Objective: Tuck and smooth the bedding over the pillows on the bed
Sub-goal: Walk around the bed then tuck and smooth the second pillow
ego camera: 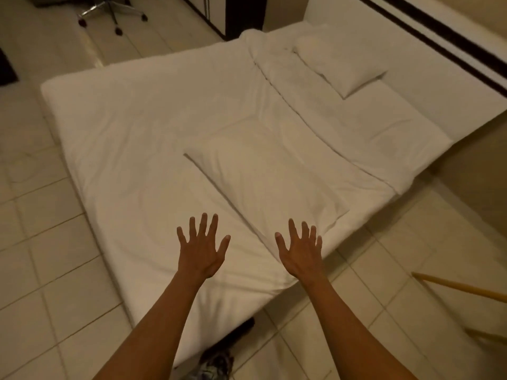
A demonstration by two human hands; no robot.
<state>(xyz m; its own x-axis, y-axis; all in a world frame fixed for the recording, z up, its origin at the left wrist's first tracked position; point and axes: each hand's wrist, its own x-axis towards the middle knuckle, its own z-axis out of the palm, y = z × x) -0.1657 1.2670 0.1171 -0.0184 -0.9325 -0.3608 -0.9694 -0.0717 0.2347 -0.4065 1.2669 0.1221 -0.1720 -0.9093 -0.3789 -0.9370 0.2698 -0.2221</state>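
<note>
A low bed [90,111] dressed in white fills the middle of the head view. A white duvet [142,133] lies spread across it, with a folded edge running along its far side. One white pillow [263,176] rests on top of the duvet near me. A second white pillow [337,64] lies at the far end on the bare sheet. My left hand [201,249] hovers over the duvet's near corner, fingers spread, holding nothing. My right hand [300,249] is spread the same way above the near pillow's corner at the bed's edge.
Pale floor tiles [46,242] surround the bed. An office chair base [112,12] stands at the far left. A wall with a dark stripe [450,37] runs behind the bed. A wooden pole [461,289] lies at the right. Dark patterned fabric [219,360] shows below my arms.
</note>
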